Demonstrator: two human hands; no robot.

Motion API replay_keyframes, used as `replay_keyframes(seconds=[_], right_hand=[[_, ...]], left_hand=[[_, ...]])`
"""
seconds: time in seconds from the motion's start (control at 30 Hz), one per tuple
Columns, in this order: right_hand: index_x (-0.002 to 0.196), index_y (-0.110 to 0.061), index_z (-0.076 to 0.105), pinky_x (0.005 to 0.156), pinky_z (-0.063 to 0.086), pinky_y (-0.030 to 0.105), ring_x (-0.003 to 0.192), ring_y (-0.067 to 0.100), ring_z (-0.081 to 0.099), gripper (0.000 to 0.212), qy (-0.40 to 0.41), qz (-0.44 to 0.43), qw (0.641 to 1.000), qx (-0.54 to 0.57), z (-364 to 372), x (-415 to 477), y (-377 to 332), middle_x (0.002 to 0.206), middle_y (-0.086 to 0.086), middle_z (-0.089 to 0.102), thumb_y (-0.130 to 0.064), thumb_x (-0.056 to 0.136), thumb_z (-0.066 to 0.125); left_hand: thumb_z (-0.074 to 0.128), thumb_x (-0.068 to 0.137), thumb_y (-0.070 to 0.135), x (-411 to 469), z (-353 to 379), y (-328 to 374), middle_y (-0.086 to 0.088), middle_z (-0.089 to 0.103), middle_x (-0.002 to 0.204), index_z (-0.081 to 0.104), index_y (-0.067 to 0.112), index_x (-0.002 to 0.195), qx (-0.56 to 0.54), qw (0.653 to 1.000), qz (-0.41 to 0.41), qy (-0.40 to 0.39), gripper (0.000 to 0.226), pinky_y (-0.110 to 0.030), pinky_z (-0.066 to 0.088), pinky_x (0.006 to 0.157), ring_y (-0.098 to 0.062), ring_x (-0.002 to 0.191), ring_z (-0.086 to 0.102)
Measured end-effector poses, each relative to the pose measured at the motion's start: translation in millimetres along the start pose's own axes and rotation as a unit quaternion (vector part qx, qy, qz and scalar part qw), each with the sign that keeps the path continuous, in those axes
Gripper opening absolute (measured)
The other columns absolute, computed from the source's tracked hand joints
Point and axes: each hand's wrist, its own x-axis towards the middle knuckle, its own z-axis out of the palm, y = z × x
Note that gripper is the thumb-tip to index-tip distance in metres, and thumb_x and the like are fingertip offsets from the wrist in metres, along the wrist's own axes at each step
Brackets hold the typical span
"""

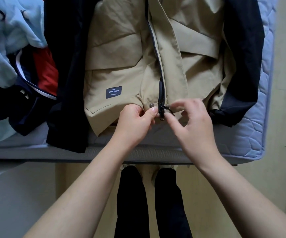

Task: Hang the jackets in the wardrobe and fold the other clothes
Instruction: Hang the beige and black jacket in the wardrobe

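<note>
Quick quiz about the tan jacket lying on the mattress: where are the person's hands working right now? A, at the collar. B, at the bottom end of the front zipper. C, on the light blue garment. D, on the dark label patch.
B: the left hand pinches the hem beside the zipper at its bottom end, while the right hand fingers its pull, on the tan jacket.

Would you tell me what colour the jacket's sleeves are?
Dark navy, almost black, against the beige body of the jacket; the head view shows the sleeves clearly.
</note>
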Motion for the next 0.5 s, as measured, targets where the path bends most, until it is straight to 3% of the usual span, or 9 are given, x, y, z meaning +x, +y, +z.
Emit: replay_keyframes(seconds=[0.03,0.13,0.27,0.37,0.5], right_hand=[[0.101,-0.021,0.066,0.083,0.042,0.036,0.095,0.020,0.053,0.019,-0.006,-0.032,0.998,-0.058,0.9,-1.0,1.4,0.103,0.002,0.052,-0.026,0.083,0.071],[0.093,-0.030,0.072,0.084,0.024,0.033,0.115,0.026,0.044,0.009,0.020,-0.078,0.984,-0.159,0.0,1.8,3.8,0.126,0.005,0.051,-0.031,0.083,0.070],[0.084,-0.029,0.072,0.092,0.021,0.043,0.132,0.030,0.036,0.008,0.011,-0.136,0.965,-0.222,-1.2,8.9,5.1,0.142,0.005,0.046,-0.036,0.083,0.069],[0.078,-0.023,0.069,0.094,0.022,0.048,0.131,0.030,0.040,0.012,0.002,-0.180,0.952,-0.246,-0.6,12.4,4.2,0.134,0.004,0.053,-0.032,0.084,0.066],[0.081,-0.013,0.063,0.089,0.025,0.045,0.099,0.029,0.058,0.017,0.012,-0.247,0.926,-0.284,-0.7,20.5,3.1,0.099,0.004,0.063,-0.026,0.089,0.055]], left_hand=[[0.059,0.093,0.019,0.1,-1.1,0.0,0.008,0.056,0.046,0.066,0.020,0.063,0.004,1.000,0.003,-0.004,0.030,-0.020,0.041,0.053,-0.006,0.045,0.049],[0.059,0.093,0.020,0.0,-3.8,-1.0,0.007,0.053,0.041,0.064,0.021,0.061,0.023,1.000,0.011,-0.012,0.032,-0.015,0.037,0.048,-0.003,0.041,0.045],[0.060,0.092,0.021,-0.2,-5.2,-0.6,0.006,0.051,0.041,0.064,0.020,0.060,0.029,0.999,0.013,-0.013,0.032,-0.020,0.039,0.051,-0.006,0.043,0.046],[0.061,0.092,0.022,0.7,-6.9,-0.2,0.005,0.053,0.042,0.062,0.022,0.057,0.041,0.999,0.021,-0.009,0.035,-0.024,0.042,0.057,-0.008,0.046,0.050],[0.061,0.091,0.022,1.2,-5.6,-3.9,0.009,0.050,0.039,0.060,0.021,0.053,0.047,0.999,0.021,-0.018,0.038,-0.025,0.036,0.054,-0.005,0.041,0.043]])
